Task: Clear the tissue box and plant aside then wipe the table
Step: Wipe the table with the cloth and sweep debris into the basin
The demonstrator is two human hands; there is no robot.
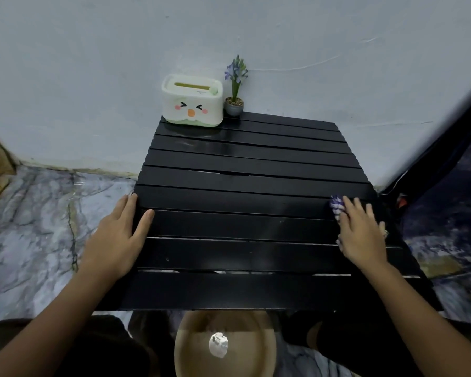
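Black slatted counter fills most of my view, pushed against a pale wall, marbled floor on the left and dark patterned fabric on the right. Tissue box sits at the far left corner of the counter, plant in its small pot just beside it on the right, both close to the wall, so they look already cleared aside and I judge we're in the wiping step. My left hand lies flat on the counter's left edge, fingers spread, holding nothing, seems to be bracing. My right hand presses flat on a purple-and-white cloth near the right edge, fingers extended over it, not curled round it. Risks: a long stroke toward the far corner could knock the plant, it's tall and thin and likely tips easily; the cloth could snag in the gaps between slats; the counter looks light and could slide if the left hand lifts. The strip under the box and pot can't be wiped where they stand. Below the near edge a tan bowl-like container with a small whitish lump inside, could catch crumbs swept off. Can't tell what the lump is.
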